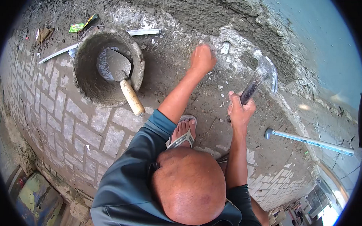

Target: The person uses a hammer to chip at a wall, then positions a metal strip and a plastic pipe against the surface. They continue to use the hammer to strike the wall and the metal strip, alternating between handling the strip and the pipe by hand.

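My right hand (241,109) is closed around the dark handle of a hammer (251,86), its metal head raised near the rough wall base. Beside the wall, my left hand (203,58) is curled into a blurred fist over the muddy ground; whatever its fingers hold is hidden. A small pale piece (225,47) lies just right of that hand on chipped, whitish mortar (239,43). Left of my left arm stands a mortar-coated bucket (84,87). Inside it rests a trowel (119,65), its wooden handle (131,97) leaning out over the rim.
A blue-white pipe (311,141) with an end fitting lies at the right beside the wall. Pale strips (144,32) and a green wrapper (77,27) are near the bucket. Paving blocks (84,129) cover the left ground. A sandalled foot (184,131) is between the arms.
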A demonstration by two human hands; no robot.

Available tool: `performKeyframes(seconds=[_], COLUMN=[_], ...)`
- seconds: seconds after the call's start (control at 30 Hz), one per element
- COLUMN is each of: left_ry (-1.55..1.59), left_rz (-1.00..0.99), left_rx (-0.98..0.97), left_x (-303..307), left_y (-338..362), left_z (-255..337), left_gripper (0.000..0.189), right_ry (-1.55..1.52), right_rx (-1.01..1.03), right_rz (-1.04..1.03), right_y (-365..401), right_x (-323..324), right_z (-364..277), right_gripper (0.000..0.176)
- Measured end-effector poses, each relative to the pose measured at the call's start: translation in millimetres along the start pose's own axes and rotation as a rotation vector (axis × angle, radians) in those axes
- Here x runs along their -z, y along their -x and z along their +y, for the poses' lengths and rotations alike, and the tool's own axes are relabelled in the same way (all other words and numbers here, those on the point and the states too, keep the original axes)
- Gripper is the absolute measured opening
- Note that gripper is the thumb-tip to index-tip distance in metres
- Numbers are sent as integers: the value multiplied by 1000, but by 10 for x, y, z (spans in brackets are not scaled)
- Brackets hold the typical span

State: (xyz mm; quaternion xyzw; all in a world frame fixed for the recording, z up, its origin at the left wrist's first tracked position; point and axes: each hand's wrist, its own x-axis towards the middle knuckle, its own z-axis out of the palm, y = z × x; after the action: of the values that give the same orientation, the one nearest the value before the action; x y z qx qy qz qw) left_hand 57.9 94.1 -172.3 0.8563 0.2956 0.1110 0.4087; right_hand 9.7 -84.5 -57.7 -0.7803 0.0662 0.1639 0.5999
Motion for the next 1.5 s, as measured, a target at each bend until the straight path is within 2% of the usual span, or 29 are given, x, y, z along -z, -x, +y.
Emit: performKeyframes(seconds=[0.07, 0.13, 0.27, 0.47, 0.53, 0.6, 0.67, 0.7, 0.77, 0.8, 0.87, 0.9, 0.93, 1.0, 1.2, 1.27, 1.37, 1.4, 1.5], left_ry=[81, 46, 38, -48, -67, -69, 152, 154, 575, 569, 1062, 1152, 1142, 1434, 1732, 1800, 1887, 1937, 1916], left_rz=[8, 96, 84, -48, -236, -201, -184, -203, -369, -383, -463, -446, -459, -535, -616, -538, -527, -498, -460], left_rx=[-27, -9, -33, -220, -186, -162, -136, -145, 188, 179, 564, 659, 656, 858, 836, 935, 1020, 1070, 1092], left_x=[-38, 13, -13, 41, 79, 56, 13, -34, -107, -125, -158, -169, -204, -296, -463, -470, -489, -477, -430], left_y=[-20, -13, -4, -17, 72, 195, 240, 246, 216, 181, 114, 104, 82, 21, 0, -40, -78, -87, -60], left_z=[-11, 91, 146, 78, 81, 136, 183, 209, 262, 289, 342, 406, 408, 352, 265, 295, 305, 330, 411], left_gripper=[11, 11, 10, 11, 11, 10, 7, 7, 10, 10, 7, 10, 10, 10, 9, 11, 12, 11, 10], right_ry=[-24, -24, 6, -69, -100, -91, -78, -69, -65, 0, 53, 60, 67, 92, 119, 94, 108, 118, 161], right_rx=[-22, -7, 0, -19, -56, -55, -59, -3, 49, 53, 56, 60, 64, 102, 145, 163, 119, 98, 123], right_rz=[-8, -19, -7, 4, 20, 25, 42, 24, 22, 28, 48, 53, 55, 71, 89, 100, 81, 79, 93], right_y=[13, 26, 58, 138, 163, 165, 145, 115, 100, 98, 88, 83, 79, 77, 88, 106, 85, 72, -61], right_x=[-19, -19, -19, 2, 2, 35, 110, 153, 247, 266, 284, 290, 291, 285, 246, 237, 216, 205, 113], right_z=[-36, -30, -28, -18, -43, -41, 30, 107, 194, 188, 191, 199, 208, 179, 109, 114, 134, 166, 402], right_gripper=[30, 29, 29, 26, 25, 25, 25, 24, 22, 23, 23, 25, 27, 30, 33, 32, 30, 23, 19])
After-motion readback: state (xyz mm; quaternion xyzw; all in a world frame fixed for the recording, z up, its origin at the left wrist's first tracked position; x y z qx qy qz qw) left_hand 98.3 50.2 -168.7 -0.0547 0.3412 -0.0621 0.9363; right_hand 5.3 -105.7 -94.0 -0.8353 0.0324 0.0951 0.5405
